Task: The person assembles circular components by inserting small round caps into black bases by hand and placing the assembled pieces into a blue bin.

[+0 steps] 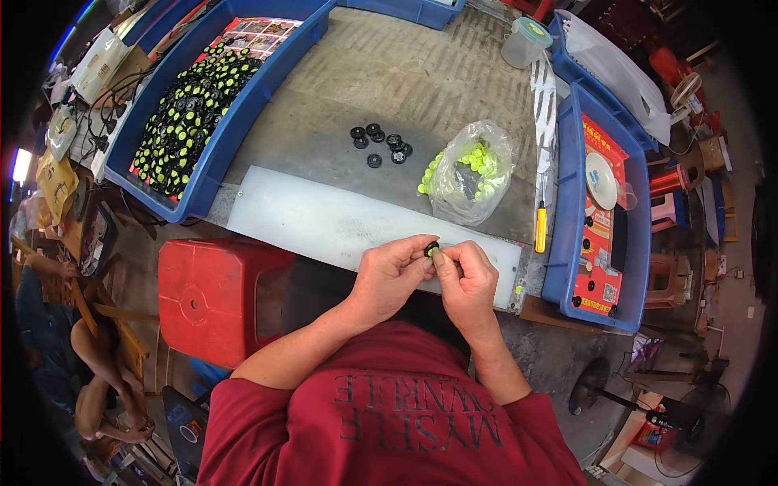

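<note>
Above the near edge of a long white board (300,212), both hands meet at a small round black piece (433,245). My left hand (385,275) pinches it by its left side. My right hand (468,285) grips it from the right, the thumb against a yellow-green disc (429,252) at its face. Fingers cover much of both parts. Beyond the board lie several loose black round pieces (374,160). To their right, an open clear plastic bag (478,206) holds yellow-green discs (487,159), some spilling out at its left.
At left, a blue tray (194,190) is heaped with black-and-green pieces (186,113). The right blue tray (638,279) holds a white plate (600,180) and a few black pieces. A yellow-handled tool (540,228) lies beside it. A red stool (198,300) stands left; another person (113,377) sits beyond.
</note>
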Motion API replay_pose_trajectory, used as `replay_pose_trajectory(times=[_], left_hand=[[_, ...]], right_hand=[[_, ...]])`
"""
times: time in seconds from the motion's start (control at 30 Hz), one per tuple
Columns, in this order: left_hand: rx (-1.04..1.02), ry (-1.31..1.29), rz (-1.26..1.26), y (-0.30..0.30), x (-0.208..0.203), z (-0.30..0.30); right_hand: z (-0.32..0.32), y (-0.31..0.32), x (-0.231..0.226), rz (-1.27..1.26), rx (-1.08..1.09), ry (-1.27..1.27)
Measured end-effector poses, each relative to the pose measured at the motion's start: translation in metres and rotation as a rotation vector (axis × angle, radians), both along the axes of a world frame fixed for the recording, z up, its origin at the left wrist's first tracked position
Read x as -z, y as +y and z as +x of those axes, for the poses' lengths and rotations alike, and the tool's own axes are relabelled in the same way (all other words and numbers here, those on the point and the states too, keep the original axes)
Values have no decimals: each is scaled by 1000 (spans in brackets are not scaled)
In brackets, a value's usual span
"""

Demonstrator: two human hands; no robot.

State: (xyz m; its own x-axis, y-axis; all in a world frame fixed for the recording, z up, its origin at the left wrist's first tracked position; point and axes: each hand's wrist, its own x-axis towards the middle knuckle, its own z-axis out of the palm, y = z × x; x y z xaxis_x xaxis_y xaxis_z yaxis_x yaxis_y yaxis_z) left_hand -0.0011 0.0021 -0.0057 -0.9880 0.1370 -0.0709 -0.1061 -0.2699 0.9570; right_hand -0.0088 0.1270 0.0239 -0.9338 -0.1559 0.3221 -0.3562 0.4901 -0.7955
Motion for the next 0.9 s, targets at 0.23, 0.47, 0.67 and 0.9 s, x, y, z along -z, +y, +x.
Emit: replay_pose_trajectory(times=[0.23, 0.47, 0.67, 0.9], left_hand=[[9, -37, -11, -1, 1, -1], [130, 22, 63, -5, -1, -3], [156, 30, 207, -6, -4, -2], [126, -49, 190, -6, -7, -3]], right_hand=[[-2, 1, -3, -81, -21, -174], [-6, 9, 7, -380, -46, -444], [-7, 13, 0, -464, -89, -514], [-6, 12, -1, -563, -176, -527]])
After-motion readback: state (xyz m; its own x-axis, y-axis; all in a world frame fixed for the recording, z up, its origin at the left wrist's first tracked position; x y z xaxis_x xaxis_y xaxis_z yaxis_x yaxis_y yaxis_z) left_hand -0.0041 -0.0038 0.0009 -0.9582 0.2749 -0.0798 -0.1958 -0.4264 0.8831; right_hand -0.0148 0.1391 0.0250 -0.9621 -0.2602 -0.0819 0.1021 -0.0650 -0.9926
